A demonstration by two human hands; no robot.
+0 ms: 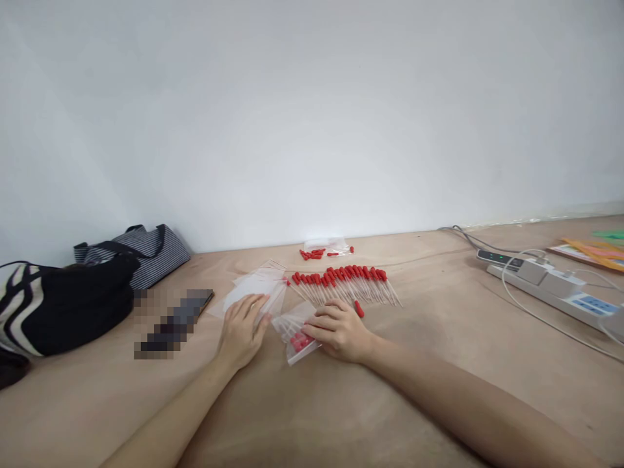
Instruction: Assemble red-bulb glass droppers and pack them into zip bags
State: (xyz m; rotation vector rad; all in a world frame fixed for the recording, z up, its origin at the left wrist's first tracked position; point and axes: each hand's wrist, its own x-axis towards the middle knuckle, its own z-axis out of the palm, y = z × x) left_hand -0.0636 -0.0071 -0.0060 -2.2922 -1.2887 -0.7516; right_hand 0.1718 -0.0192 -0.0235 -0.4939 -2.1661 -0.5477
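My left hand [244,328] lies over a loose pile of clear plastic bags [253,289], its fingers stretched out and the thumb apart. With curled fingers, my right hand [344,329] grips the right side of a small clear zip bag [294,353] that holds several red-tipped white sticks. The hand hides part of this bag. Just behind my right hand, a row of red-tipped white sticks [361,286] lies fanned across the table. A single red tip [359,309] shows beside my right knuckles; whether it has a stick is hidden.
Near the wall, several red pieces [312,254] lie by another clear bag [331,244]. A phone [192,312], partly pixelated, a black bag [92,302] and a striped bag [158,257] are on the left. A power strip [550,289] with cables sits right.
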